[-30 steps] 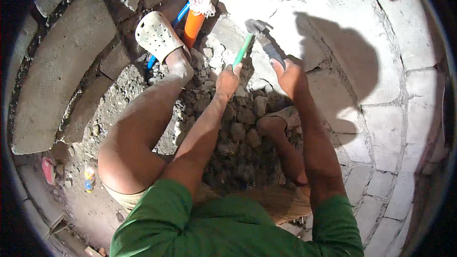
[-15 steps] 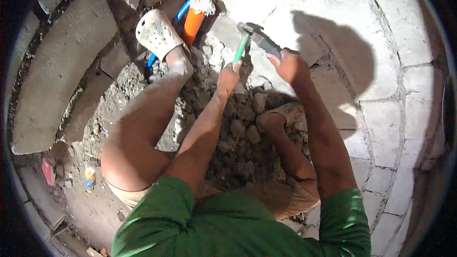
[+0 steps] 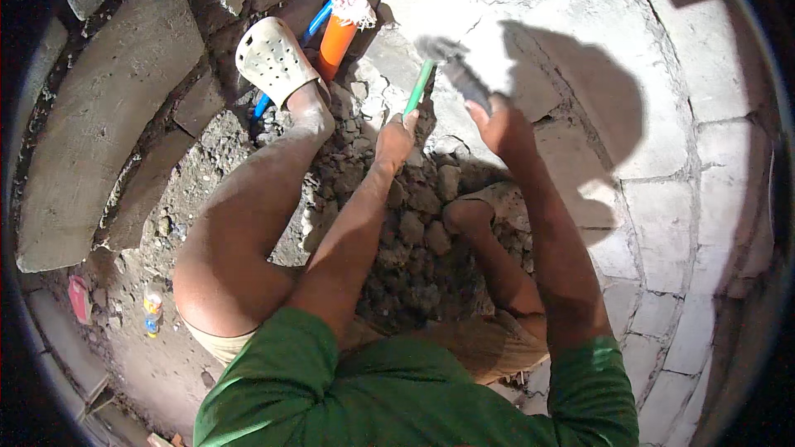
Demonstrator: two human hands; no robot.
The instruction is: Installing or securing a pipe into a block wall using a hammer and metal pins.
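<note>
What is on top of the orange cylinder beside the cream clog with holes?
White, frayed strands cover the upper end of the orange cylinder; anything beneath them or inside cannot be seen.

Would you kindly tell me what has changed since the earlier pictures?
Since half a second ago, the hammer has shifted slightly, its blurred head farther right; the right hand sits a little lower in view. Nothing was taken up or let go. The left hand still grips the green rod; the orange cylinder stayed put.

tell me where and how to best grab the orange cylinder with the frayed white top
Grip the orange cylinder around its straight-sided middle, below the frayed top, probably from the right: the cream perforated clog and long blue bar crowd its left.
</note>
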